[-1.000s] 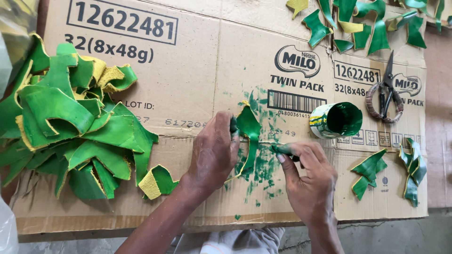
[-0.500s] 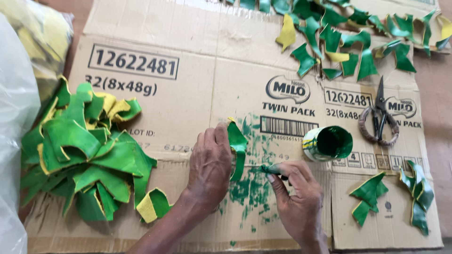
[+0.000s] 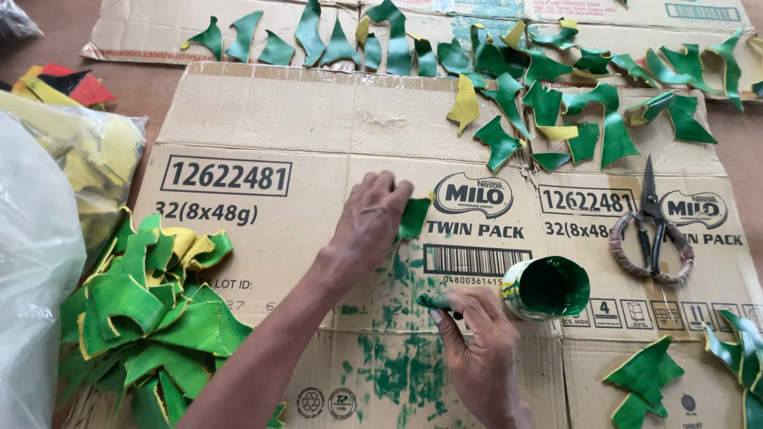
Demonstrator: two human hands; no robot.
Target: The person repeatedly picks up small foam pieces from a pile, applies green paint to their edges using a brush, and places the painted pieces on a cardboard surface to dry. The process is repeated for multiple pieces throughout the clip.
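The right hand (image 3: 477, 361), nearest the camera, has its grip closed around a small green-stained brush (image 3: 435, 303), fingers curled tight on the handle, the bristle end pointing left over cardboard smeared with green paint (image 3: 397, 369). Just right of that hand stands a small paint tin (image 3: 548, 287), tipped toward the viewer, its inside coated green. The left hand (image 3: 372, 218), reaching farther out, pinches a green leaf-shaped piece (image 3: 414, 217) at its fingertips, the grip narrowed onto the piece's edge and pressing it flat on the flattened cardboard box (image 3: 262, 119) that covers the floor. The piece is glossy green, pointed, and lies just above the paint smears. At the near left sits a heap of green and yellow cut pieces (image 3: 143, 314) beside a clear plastic bag (image 3: 36, 278). At right, scissors (image 3: 652, 226) with wrapped handles rest on the cardboard. Farthest off, painted green pieces (image 3: 556, 87) lie spread in rows across the top of the cardboard, a few showing yellow.
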